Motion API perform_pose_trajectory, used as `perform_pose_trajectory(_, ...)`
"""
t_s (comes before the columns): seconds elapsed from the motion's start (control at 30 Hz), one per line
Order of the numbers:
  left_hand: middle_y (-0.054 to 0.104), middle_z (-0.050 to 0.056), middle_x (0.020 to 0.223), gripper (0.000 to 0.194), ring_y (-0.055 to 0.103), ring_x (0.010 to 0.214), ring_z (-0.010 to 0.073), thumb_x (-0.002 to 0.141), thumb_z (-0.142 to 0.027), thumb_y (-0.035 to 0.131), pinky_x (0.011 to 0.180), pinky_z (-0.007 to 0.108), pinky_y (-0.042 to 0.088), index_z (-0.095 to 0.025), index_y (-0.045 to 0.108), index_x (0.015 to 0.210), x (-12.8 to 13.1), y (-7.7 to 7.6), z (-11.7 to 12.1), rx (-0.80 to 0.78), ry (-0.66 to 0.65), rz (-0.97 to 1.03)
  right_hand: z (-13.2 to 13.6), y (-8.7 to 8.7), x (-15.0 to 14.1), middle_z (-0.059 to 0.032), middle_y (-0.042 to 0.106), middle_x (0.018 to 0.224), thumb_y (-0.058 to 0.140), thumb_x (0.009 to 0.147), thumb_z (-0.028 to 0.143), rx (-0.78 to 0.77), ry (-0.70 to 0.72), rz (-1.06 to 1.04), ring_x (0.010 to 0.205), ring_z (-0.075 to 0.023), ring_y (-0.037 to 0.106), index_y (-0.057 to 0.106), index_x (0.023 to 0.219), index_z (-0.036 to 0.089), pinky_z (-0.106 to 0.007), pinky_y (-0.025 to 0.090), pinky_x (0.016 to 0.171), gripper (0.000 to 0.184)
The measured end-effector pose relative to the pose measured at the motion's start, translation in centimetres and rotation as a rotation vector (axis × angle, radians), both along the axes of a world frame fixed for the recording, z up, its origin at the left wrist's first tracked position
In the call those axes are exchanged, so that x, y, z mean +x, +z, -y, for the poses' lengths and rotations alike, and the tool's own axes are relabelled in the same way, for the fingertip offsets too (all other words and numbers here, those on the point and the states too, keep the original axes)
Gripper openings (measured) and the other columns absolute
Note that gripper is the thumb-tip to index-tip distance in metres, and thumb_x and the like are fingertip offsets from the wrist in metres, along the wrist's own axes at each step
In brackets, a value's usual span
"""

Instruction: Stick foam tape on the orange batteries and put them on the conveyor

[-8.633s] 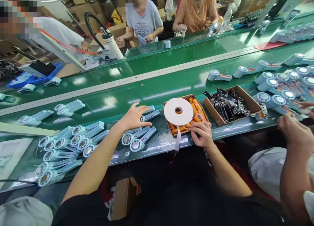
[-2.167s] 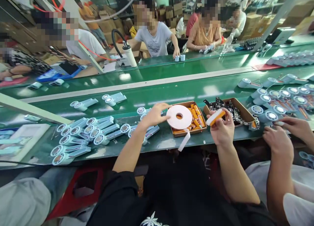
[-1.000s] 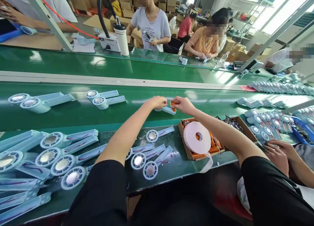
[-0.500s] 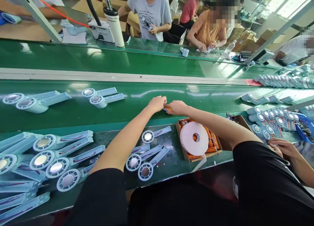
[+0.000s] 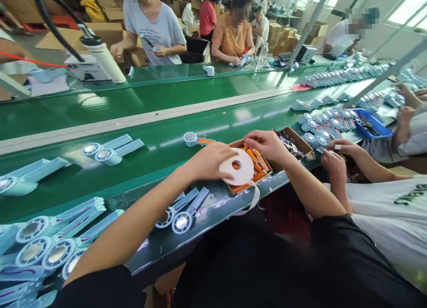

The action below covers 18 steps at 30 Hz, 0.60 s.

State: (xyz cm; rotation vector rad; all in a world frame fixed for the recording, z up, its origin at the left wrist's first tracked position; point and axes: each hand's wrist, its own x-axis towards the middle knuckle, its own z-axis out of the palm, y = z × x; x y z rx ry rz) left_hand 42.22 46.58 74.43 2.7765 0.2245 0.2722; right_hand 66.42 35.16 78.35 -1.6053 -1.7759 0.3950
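My left hand (image 5: 213, 161) is closed on the left side of a white tape roll (image 5: 245, 168), its fingers over the edge. The roll lies on an open cardboard box (image 5: 238, 190) holding several orange wrapped cells (image 5: 262, 161). My right hand (image 5: 267, 143) reaches over the far side of this box, fingers loosely bent and apart from the thumb; its fingertips are partly hidden by the cells. Just beyond my left hand, a light-blue fan housing (image 5: 190, 139) with an orange cell in its handle lies on the green belt. A loose tape end (image 5: 255, 196) hangs over the table edge.
Light-blue fan housings (image 5: 110, 154) lie in pairs on the belt, with more piled at left (image 5: 33, 250). To the right stand a box of dark parts (image 5: 292, 143) and a blue tray (image 5: 373, 123). A co-worker's hands (image 5: 336, 159) are close on my right.
My hands have come back from the belt to the box, the left onto the tape roll. A fan housing with an orange cell now lies on the belt. The view has swung right.
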Motion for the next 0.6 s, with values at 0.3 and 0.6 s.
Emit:
perform_pose_trajectory(0.3,0.061,0.02,0.146,0.069,0.042,0.145,0.0444,0.088,-0.034,0.077,0.116,0.064,0.041,-0.016,0.051,0.149,-1.8,-2.1,7.9,0.195,0.144,-0.012,13.5,-8.2,-3.4,-0.0048,0.077,0.078,0.059,0.104,0.04,-0.15,0.029,0.308,0.069,-0.0161,0.068,0.08,0.092,0.02,-0.028,0.041,0.064,0.03)
perform_pose_trajectory(0.6,0.069,0.016,0.132,0.067,0.054,0.138,0.0401,0.09,-0.017,0.073,0.121,0.07,0.035,-0.019,0.047,0.152,-7.5,-1.9,11.8,0.415,0.42,0.309,11.8,-7.0,-4.2,0.002,0.068,0.07,0.076,0.091,0.056,-0.109,0.138,-0.198,0.058,-0.0115,0.057,0.074,0.118,0.017,-0.024,0.041,0.058,0.047)
